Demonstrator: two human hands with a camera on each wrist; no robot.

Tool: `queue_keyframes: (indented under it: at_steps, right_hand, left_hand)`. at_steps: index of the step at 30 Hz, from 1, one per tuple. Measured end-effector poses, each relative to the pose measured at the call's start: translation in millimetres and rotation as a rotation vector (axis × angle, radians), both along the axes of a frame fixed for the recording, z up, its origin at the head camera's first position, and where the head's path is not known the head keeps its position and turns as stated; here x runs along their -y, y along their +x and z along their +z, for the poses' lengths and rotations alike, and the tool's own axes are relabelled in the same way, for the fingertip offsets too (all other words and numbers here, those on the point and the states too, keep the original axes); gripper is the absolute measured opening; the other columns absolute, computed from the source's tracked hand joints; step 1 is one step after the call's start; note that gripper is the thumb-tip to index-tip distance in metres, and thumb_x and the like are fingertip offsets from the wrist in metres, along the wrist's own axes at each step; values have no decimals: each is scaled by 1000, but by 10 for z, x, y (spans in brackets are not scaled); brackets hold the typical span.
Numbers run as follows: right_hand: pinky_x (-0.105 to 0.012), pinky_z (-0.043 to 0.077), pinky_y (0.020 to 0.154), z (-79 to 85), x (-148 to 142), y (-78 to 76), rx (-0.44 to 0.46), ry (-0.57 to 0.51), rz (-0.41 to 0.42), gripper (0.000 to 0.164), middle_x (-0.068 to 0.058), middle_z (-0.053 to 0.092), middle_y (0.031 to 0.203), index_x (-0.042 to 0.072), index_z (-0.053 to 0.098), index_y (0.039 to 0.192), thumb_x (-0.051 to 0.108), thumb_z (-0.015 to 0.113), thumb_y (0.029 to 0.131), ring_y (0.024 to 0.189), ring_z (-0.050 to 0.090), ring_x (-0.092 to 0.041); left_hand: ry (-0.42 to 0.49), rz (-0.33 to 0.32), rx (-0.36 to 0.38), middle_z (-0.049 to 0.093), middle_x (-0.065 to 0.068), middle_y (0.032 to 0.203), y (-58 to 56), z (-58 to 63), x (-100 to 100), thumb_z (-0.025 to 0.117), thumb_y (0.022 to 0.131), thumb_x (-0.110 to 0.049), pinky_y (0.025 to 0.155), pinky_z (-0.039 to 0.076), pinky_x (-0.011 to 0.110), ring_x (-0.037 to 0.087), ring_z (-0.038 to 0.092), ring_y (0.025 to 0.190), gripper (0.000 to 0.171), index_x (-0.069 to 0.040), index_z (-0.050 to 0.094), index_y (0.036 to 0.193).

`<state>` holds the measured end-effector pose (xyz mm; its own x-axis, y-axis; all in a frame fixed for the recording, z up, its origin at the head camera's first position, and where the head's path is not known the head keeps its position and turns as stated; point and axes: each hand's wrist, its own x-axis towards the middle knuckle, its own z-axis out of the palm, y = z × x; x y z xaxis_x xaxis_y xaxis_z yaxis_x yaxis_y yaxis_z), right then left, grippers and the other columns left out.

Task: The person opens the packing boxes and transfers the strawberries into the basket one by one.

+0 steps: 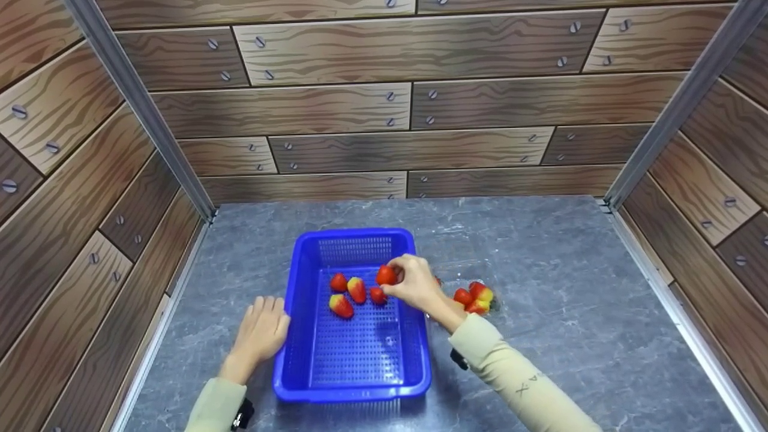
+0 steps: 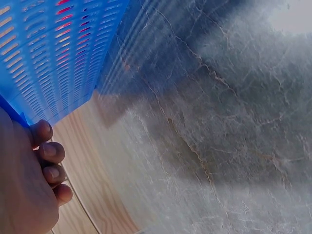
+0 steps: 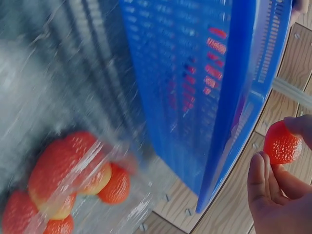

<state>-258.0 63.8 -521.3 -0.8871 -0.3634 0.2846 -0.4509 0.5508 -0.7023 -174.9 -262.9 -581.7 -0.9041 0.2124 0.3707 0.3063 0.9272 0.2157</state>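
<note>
A red strawberry (image 1: 386, 275) is pinched between the thumb and fingers of my right hand (image 1: 417, 284), above the right part of a blue plastic basket (image 1: 352, 393). In the right wrist view the same strawberry (image 3: 282, 143) shows a dimpled red skin. Inside the basket lie several strawberries (image 1: 341, 306), some with yellowish ends. My left hand (image 1: 261, 330) rests against the basket's left rim, its fingers loosely extended. In the left wrist view the fingertips (image 2: 52, 152) show beside the rim; the thumb is hidden there.
Right of the basket, more strawberries (image 1: 479, 294) lie in a clear plastic container (image 1: 462, 269), partly behind my right forearm. Wood-patterned walls (image 1: 414, 108) bound the grey marbled table (image 1: 576, 312) at the back and both sides.
</note>
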Motion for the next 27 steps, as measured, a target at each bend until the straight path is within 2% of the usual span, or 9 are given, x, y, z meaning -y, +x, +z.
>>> queue_keyframes:
  at_steps: [8,16,23,27]
  right_hand:
    - [-28,51,64,-98,147,61,21,75,57,35,-7,64,84,-3,72,98,11,82,68,71,57,-15]
    - [-31,53,70,-274,261,118,23,194,135,32,-5,64,86,-1,72,95,12,83,68,78,60,-18]
    - [-32,54,74,-343,355,102,126,260,165,34,-6,62,90,-2,71,101,12,83,72,81,59,-19]
    - [-31,53,71,-381,407,53,143,315,183,31,-6,63,87,-1,71,98,11,84,73,78,59,-17]
  left_hand:
    - [-2,0,4,50,15,83,-2,-10,2,46,92,-9,70,38,47,36,45,80,10,-2,50,86]
    - [19,-3,4,50,13,82,9,-40,-5,46,92,-9,70,38,47,34,44,78,10,-3,50,86]
    - [15,-2,-22,51,14,82,-7,-42,-15,46,92,-10,69,39,47,35,45,79,11,-2,51,86]
    - [9,3,-14,51,14,83,-23,-28,-3,46,92,-10,70,39,47,35,45,79,11,-2,52,87]
